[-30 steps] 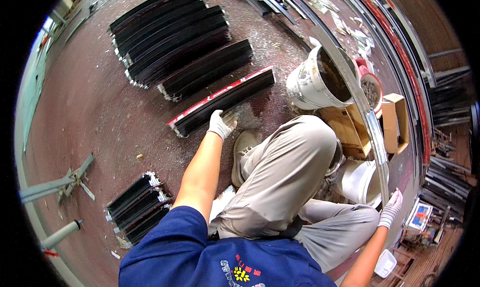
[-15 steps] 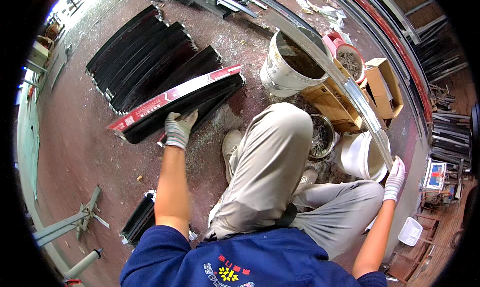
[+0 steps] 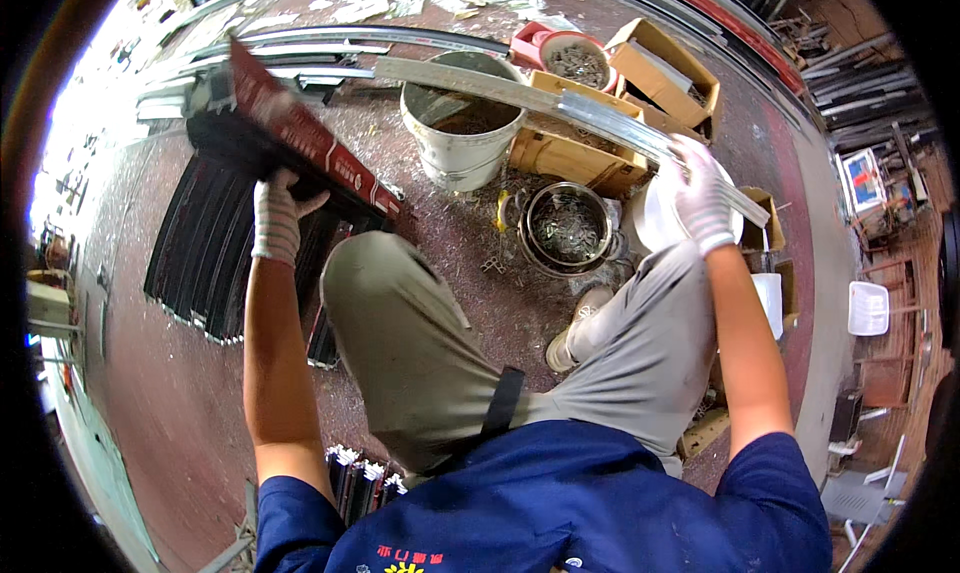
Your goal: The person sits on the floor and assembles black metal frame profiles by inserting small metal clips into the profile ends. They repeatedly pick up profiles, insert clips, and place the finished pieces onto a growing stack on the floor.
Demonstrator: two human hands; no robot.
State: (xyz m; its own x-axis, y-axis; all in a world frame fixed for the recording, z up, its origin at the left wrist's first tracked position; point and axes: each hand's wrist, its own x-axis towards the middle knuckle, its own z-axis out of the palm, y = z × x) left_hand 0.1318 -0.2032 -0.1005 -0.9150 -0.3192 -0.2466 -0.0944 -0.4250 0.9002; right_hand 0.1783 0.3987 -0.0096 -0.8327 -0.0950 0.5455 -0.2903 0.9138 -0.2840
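The red strip [image 3: 300, 133] is motion-blurred toward eleven o'clock and its underside is covered by the left hand [image 3: 275, 213], the right hand [image 3: 700, 198] hides part of the metal rail [image 3: 520, 93], the knees cover the floor, and three-o'clock clutter is too small to tell.

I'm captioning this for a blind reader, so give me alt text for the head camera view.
A seated person's gloved left hand lifts a long black and red profile strip off the floor, while the gloved right hand holds a long silvery metal strip lying across a white bucket. A metal bowl of small parts and wooden boxes sit ahead.
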